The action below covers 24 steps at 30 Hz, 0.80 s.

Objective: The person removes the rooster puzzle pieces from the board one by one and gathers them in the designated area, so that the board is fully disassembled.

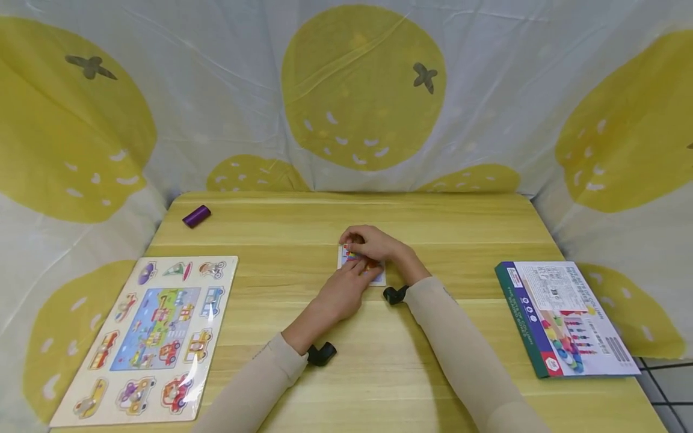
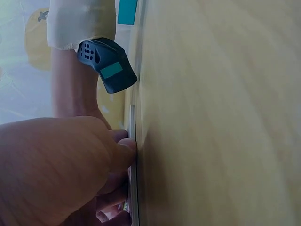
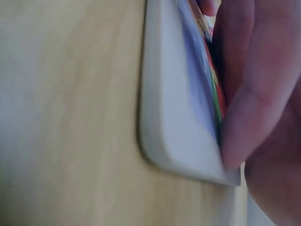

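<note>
A small white-bordered picture board [image 1: 380, 281] with rounded corners and a bright multicoloured print lies flat at the middle of the table. Over its near part, my left hand [image 1: 342, 291] rests with thumb and fingers on the printed face. The right hand [image 1: 375, 243] reaches across from the far right, its curled fingers and thumb gripping the board's far left corner. Up close in the right wrist view, one fingertip [image 3: 233, 150] sits right at the white border. Much of the print is hidden under both hands. The left wrist view shows the board's thin edge [image 2: 134, 174] low against the tabletop.
To the left lies a large wooden knob puzzle [image 1: 216, 337] with vehicle pieces. A purple cylinder [image 1: 197, 216] lies near the far left corner. On the right is a flat printed box [image 1: 565, 319] with a green side. Black wrist cameras [image 1: 322, 354] hang under both sleeves.
</note>
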Tool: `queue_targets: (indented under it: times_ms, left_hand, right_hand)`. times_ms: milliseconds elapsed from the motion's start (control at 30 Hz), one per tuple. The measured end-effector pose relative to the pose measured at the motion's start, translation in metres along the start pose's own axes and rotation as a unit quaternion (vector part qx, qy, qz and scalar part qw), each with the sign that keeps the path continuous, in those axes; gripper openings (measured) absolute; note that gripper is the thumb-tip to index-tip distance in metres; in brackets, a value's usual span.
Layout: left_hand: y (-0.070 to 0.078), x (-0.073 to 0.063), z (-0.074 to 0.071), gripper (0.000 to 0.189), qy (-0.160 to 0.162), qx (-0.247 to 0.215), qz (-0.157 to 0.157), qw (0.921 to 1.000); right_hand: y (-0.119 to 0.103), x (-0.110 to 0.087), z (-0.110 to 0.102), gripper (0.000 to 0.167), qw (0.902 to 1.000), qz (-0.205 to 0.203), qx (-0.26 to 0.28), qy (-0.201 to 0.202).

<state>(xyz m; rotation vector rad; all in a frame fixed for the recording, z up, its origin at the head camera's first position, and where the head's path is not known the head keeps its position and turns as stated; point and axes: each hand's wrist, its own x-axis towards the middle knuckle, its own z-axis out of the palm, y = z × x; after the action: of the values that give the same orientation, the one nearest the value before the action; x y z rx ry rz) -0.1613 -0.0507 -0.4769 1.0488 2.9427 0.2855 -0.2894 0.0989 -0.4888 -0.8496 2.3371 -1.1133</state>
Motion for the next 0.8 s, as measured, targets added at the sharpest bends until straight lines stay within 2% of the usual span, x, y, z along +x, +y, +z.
queue_targets:
  times_ms: [167,533,667,800]
  left_hand:
    - [-0.002,-0.001,0.0,0.042,-0.007,-0.002,-0.006,1.0]
    - [-0.007,0.004,0.003,0.044,-0.022,0.01,-0.012,0.9996]
    - [-0.01,0.005,0.002,0.044,-0.037,0.004,-0.026,0.999]
    - [-0.013,0.005,0.001,0.043,-0.042,-0.009,-0.038,0.9984]
  right_hand:
    - [-0.001,-0.001,-0.001,0.013,0.9997,0.009,-0.014,0.019]
    - [0.007,-0.006,-0.008,0.009,0.9988,-0.012,0.041,0.025]
    - [0.009,-0.011,-0.011,0.01,0.9961,-0.005,0.059,0.065]
    - [0.009,-0.017,-0.014,0.012,0.9886,0.013,0.09,0.12]
